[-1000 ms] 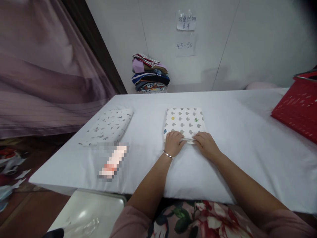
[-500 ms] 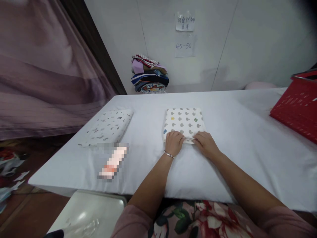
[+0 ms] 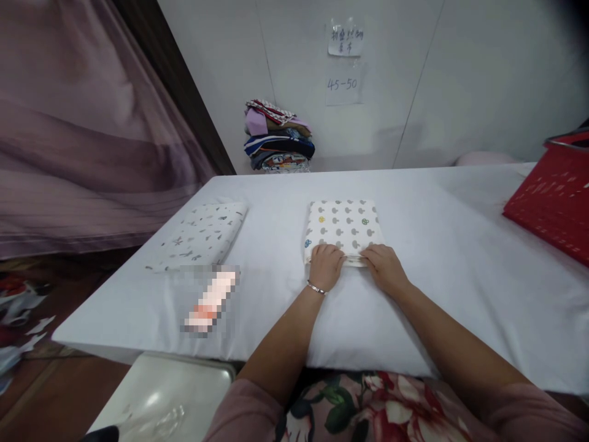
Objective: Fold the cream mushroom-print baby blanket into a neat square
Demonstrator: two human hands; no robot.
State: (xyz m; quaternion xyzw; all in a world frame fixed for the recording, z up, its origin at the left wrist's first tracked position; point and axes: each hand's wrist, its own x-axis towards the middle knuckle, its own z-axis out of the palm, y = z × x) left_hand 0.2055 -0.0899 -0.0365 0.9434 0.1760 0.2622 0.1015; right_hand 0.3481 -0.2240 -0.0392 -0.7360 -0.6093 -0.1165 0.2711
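Note:
A folded white cloth (image 3: 343,224) with grey mushroom-like prints and a few coloured ones lies flat at the middle of the table. At its near left corner my left hand (image 3: 326,267), with a bracelet at the wrist, curls its fingers over the front edge. My right hand (image 3: 384,267) pinches the same edge near the right corner. Between the two hands the layered fold of the near edge shows. My thumbs are mostly hidden underneath. Another folded white cloth (image 3: 202,236) with small grey prints rests apart on the left.
White cloth covers the table (image 3: 437,245). A pixelated pinkish object (image 3: 211,301) lies at its front left. The red basket (image 3: 556,196) stands at the right edge. Behind the far edge is a stack of folded fabrics (image 3: 278,138). A pale stool (image 3: 161,393) sits below the front left.
Both hands keep their hold on the near edge of the printed cloth, with barely any movement. The view has shifted slightly.

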